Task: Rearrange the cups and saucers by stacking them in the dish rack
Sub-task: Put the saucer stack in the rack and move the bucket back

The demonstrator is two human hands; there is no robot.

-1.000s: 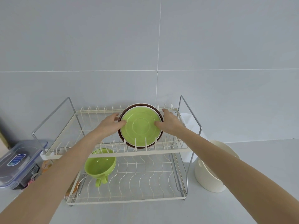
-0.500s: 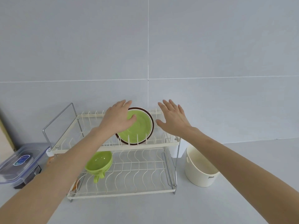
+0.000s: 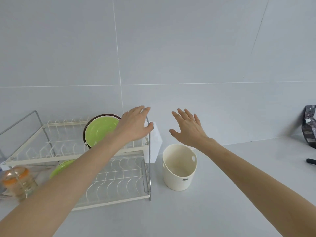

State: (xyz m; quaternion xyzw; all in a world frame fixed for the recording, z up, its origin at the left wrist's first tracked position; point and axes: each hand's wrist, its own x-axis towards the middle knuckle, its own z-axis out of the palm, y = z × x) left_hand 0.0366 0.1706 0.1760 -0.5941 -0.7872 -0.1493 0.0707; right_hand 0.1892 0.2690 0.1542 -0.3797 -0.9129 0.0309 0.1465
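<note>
My left hand (image 3: 135,125) is spread flat and holds nothing; it hovers over the right end of the dish rack (image 3: 109,153), just right of the saucers. My right hand (image 3: 188,130) is likewise released, fingers fanned, in the air above the cream tub (image 3: 179,168) that stands on the bench (image 3: 222,194) just right of the rack.

The green saucer (image 3: 100,130) stands on edge in the rack's upper tier, leaning against a brown-rimmed saucer (image 3: 89,124) directly behind it, both near the far rail. It is glossy lime green with a shallow ring at the middle. I judge it to be glazed ceramic: stiff, fairly light, slick when gripped, and apt to chip if knocked against the wires. I would take it by opposite edges of the rim, one hand on each side.

On the lower tier a green cup (image 3: 63,166) shows partly beneath my left forearm; how it lies I cannot tell. It looks to be the same glossy ware, so I would grip it around the body or by the handle.
</note>
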